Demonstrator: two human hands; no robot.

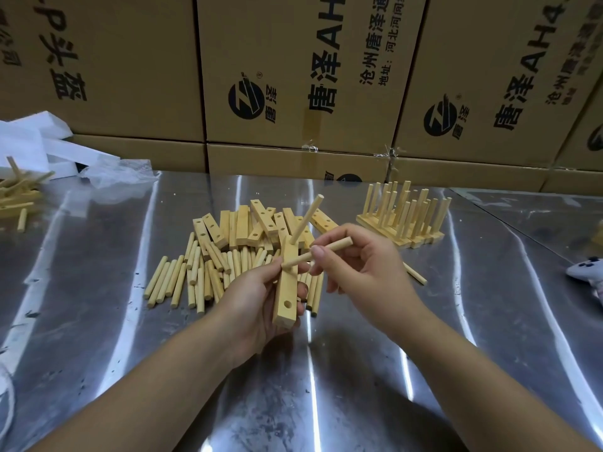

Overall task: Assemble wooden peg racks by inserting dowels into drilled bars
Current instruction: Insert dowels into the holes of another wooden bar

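My left hand (257, 298) grips a drilled wooden bar (287, 291) held upright over the metal table. One dowel (306, 220) stands in the bar's upper hole, tilted to the right. My right hand (359, 265) pinches a second dowel (323, 251) whose left end meets the bar at its middle hole. An open hole shows near the bar's lower end. Behind the hands lie a heap of loose dowels (195, 275) and a pile of drilled bars (248, 223).
Finished peg racks (404, 216) stand at the back right of the steel table (130, 337). More wooden parts (16, 194) and white foam sit far left. Cardboard boxes (293, 76) wall the back. A white controller (587, 272) lies at the right edge.
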